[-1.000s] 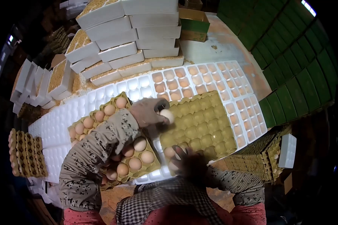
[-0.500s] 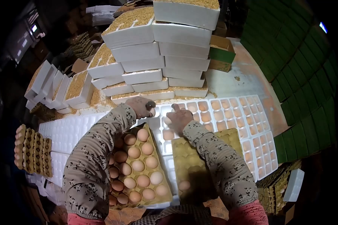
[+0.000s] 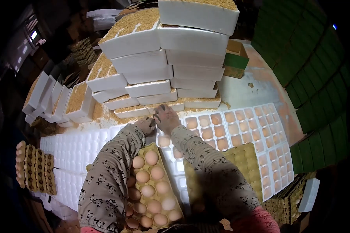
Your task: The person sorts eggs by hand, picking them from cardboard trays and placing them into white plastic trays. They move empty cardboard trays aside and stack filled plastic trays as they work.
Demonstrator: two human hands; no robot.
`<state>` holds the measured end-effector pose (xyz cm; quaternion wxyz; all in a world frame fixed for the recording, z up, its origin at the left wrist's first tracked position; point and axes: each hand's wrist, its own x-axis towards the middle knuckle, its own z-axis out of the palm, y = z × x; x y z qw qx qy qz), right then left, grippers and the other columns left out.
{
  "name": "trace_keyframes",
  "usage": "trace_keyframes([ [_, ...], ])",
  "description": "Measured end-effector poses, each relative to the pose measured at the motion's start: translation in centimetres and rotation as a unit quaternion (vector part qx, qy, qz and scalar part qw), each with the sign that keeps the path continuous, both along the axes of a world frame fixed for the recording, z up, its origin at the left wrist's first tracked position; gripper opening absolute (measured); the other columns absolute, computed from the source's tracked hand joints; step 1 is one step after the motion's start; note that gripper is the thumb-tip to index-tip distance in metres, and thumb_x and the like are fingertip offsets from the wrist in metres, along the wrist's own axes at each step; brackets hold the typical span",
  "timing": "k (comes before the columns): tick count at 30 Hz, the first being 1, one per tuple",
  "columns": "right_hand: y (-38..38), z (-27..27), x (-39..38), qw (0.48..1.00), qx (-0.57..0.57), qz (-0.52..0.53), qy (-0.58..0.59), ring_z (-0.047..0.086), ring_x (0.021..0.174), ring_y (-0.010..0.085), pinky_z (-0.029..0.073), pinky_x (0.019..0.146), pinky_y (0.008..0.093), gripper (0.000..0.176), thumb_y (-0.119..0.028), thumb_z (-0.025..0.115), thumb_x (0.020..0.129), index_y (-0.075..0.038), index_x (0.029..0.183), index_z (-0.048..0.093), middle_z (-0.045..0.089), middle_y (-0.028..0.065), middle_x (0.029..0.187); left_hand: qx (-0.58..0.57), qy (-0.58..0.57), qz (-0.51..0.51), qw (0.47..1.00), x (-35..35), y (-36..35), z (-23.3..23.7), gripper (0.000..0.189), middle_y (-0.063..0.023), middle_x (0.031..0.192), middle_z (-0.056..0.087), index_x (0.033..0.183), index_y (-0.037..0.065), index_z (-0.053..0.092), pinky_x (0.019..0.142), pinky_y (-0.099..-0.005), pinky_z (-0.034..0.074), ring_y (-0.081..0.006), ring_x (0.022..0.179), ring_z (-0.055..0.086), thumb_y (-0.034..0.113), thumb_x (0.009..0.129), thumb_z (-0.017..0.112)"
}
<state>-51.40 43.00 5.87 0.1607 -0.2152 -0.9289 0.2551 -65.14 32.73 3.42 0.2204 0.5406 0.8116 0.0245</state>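
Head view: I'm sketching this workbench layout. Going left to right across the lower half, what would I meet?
Stack of cardboard trays → empty white foam tray → cardboard tray of eggs → empty cardboard tray → foam cells holding eggs → green stack.

No readable text or labels, though the view is dim.

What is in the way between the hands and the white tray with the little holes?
Nothing that shows. The left hand and the right hand are right over the far edge of the white tray, close together, just in front of the stacked white boxes.
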Motion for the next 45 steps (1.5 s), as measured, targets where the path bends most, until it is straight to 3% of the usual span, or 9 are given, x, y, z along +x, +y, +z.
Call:
trace_keyframes([
  [11, -9.0, 6.4, 25.4, 0.950, 0.115, 0.288, -0.043, 0.057, 0.078, 0.0207, 0.045, 0.074, 0.0327, 0.023, -0.025, 0.059, 0.074, -0.015, 0.094, 0.059, 0.057, 0.0028, 0.086, 0.209, -0.365, 0.156, 0.894, -0.4, -15.7, 11.0, 0.033, -0.0028, 0.116, 0.056, 0.125, 0.003, 0.051, 0.089, -0.0266, 0.043, -0.0106, 0.103, 0.051, 0.007, 0.092, 0.054],
  [17, -13.6, 4.9, 30.8, 0.960, 0.156, 0.219, -0.074, 0.052, 0.103, 0.0240, 0.039, 0.097, 0.0425, 0.025, -0.024, 0.058, 0.075, -0.013, 0.098, 0.059, 0.054, 0.0085, 0.109, 0.285, -0.444, 0.142, 0.837, 2.2, -16.8, 12.7, 0.030, -0.0019, 0.110, 0.058, 0.119, 0.004, 0.055, 0.085, -0.0275, 0.044, -0.0123, 0.098, 0.055, 0.019, 0.094, 0.054],
  [20, -12.4, 10.7, 28.5, 0.975, -0.186, 0.032, -0.115, 0.052, 0.110, 0.0264, 0.040, 0.096, 0.0428, 0.039, -0.021, 0.061, 0.077, -0.012, 0.114, 0.052, 0.053, 0.0110, 0.118, 0.291, -0.465, 0.109, 0.829, 5.2, -17.0, 14.5, 0.034, -0.0039, 0.114, 0.058, 0.122, 0.001, 0.053, 0.088, -0.0282, 0.045, -0.0135, 0.101, 0.056, 0.019, 0.093, 0.055],
  [24, -8.5, 7.2, 18.8, 0.990, 0.106, 0.094, 0.003, 0.052, 0.113, 0.0304, 0.036, 0.099, 0.0431, 0.051, -0.009, 0.053, 0.080, -0.008, 0.130, 0.042, 0.054, 0.0164, 0.120, 0.322, -0.475, 0.050, 0.818, 9.6, -16.4, 16.8, 0.035, -0.0074, 0.115, 0.058, 0.121, -0.001, 0.052, 0.094, -0.0306, 0.042, -0.0166, 0.104, 0.055, 0.017, 0.092, 0.055],
  [31, -9.2, 4.7, 12.9, 0.886, 0.114, 0.193, -0.405, 0.043, 0.124, 0.0332, 0.019, 0.110, 0.0542, 0.038, -0.026, 0.051, 0.084, -0.007, 0.115, 0.063, 0.057, 0.0143, 0.121, 0.293, -0.463, 0.041, 0.836, 14.0, -18.3, 19.7, 0.036, -0.0079, 0.118, 0.055, 0.122, -0.002, 0.052, 0.095, -0.0270, 0.041, -0.0145, 0.107, 0.053, 0.013, 0.090, 0.058],
  [34, -8.7, 6.9, 20.5, 0.986, 0.102, 0.066, -0.110, 0.039, 0.127, 0.0322, 0.020, 0.110, 0.0481, 0.054, -0.036, 0.055, 0.084, -0.014, 0.132, 0.047, 0.050, 0.0160, 0.129, 0.331, -0.411, 0.032, 0.849, 15.5, -22.0, 19.5, 0.039, -0.0112, 0.122, 0.052, 0.122, -0.003, 0.053, 0.093, -0.0292, 0.042, -0.0180, 0.107, 0.053, 0.018, 0.089, 0.060],
  [38, -4.9, 6.1, 36.2, 0.917, 0.214, -0.326, -0.081, 0.039, 0.126, 0.0306, 0.021, 0.109, 0.0473, 0.066, -0.043, 0.056, 0.085, -0.010, 0.137, 0.037, 0.044, 0.0194, 0.135, 0.156, -0.528, -0.036, 0.834, 20.2, -28.5, 21.6, 0.055, -0.0182, 0.125, 0.052, 0.123, -0.006, 0.050, 0.093, -0.0356, 0.042, -0.0256, 0.110, 0.054, 0.031, 0.084, 0.064],
  [43, -6.7, 3.6, 44.3, 0.894, -0.113, -0.345, -0.261, 0.049, 0.119, 0.0331, 0.032, 0.104, 0.0390, 0.061, -0.035, 0.057, 0.088, -0.007, 0.137, 0.036, 0.058, 0.0202, 0.118, 0.063, -0.670, 0.000, 0.739, 28.9, -26.5, 16.6, 0.060, -0.0186, 0.126, 0.051, 0.127, -0.006, 0.046, 0.095, -0.0362, 0.040, -0.0261, 0.113, 0.052, 0.030, 0.085, 0.064],
  [45, -5.4, 1.9, 46.1, 0.906, -0.241, -0.345, -0.049, 0.058, 0.107, 0.0305, 0.043, 0.094, 0.0369, 0.050, -0.024, 0.055, 0.089, -0.010, 0.135, 0.042, 0.064, 0.0179, 0.106, 0.070, -0.706, 0.039, 0.704, 31.4, -24.9, 14.6, 0.061, -0.0188, 0.127, 0.051, 0.129, -0.007, 0.044, 0.097, -0.0365, 0.039, -0.0263, 0.115, 0.051, 0.030, 0.085, 0.065],
])
